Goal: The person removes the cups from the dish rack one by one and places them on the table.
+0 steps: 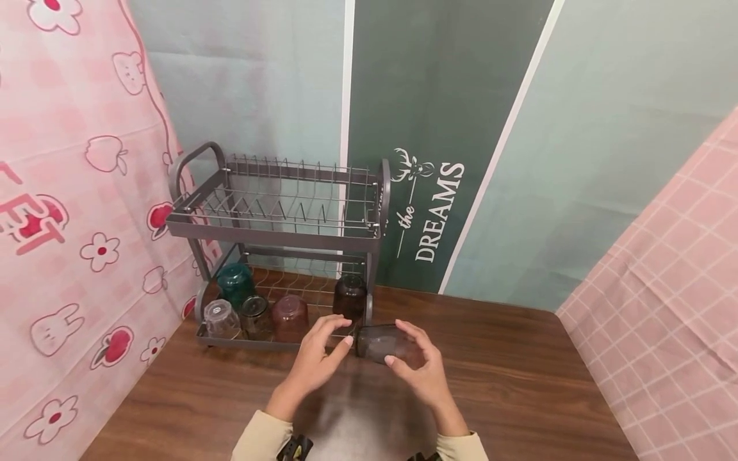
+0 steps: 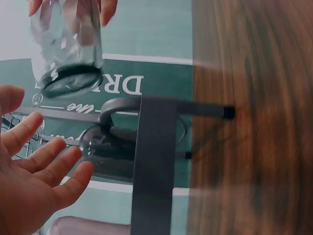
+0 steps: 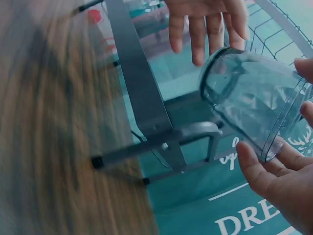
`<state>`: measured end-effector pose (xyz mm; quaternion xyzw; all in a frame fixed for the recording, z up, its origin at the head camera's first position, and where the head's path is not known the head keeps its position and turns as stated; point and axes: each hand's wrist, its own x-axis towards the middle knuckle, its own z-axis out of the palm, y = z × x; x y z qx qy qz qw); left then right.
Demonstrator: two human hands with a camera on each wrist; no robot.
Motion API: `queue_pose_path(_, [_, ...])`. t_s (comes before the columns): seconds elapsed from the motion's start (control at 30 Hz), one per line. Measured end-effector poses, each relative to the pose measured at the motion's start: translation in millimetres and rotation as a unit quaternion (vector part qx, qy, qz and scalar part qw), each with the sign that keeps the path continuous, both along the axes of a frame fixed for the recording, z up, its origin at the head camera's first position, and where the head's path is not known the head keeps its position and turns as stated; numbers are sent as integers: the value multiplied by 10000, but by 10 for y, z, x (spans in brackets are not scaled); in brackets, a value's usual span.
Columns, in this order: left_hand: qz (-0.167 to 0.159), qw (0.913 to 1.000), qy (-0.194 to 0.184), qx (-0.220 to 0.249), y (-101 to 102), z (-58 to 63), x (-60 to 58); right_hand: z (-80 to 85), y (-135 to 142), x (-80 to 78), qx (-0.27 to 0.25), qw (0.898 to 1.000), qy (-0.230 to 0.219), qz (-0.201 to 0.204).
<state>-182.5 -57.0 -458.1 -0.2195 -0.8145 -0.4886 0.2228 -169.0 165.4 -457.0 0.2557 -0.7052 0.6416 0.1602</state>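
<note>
While right hand [image 1: 425, 371] is gripping gray glass [image 1: 376, 344] near right end of dish rack [image 1: 277, 237] in head view, left hand [image 1: 316, 360] is hovering released beside it. Left wrist: left fingers [image 2: 46, 152] are extending, empty, just clear of glass. Right wrist: right hand is clasping glass toward rim.

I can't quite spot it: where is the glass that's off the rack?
In the head view, the smoky glass is sideways in the right hand, near the lower right end of the rack, right of the left hand.
</note>
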Motion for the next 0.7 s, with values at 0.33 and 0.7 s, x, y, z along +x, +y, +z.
queue_pose_path(0.33, [295,9963,-123,-804,-70,87,-147,12,153,-112,938,9917,-494,-725])
queue_pose_path(0.7, [493,9873,-717,-1326,-38,140,-249,2,231,-227,2213,9654,-150,-1369])
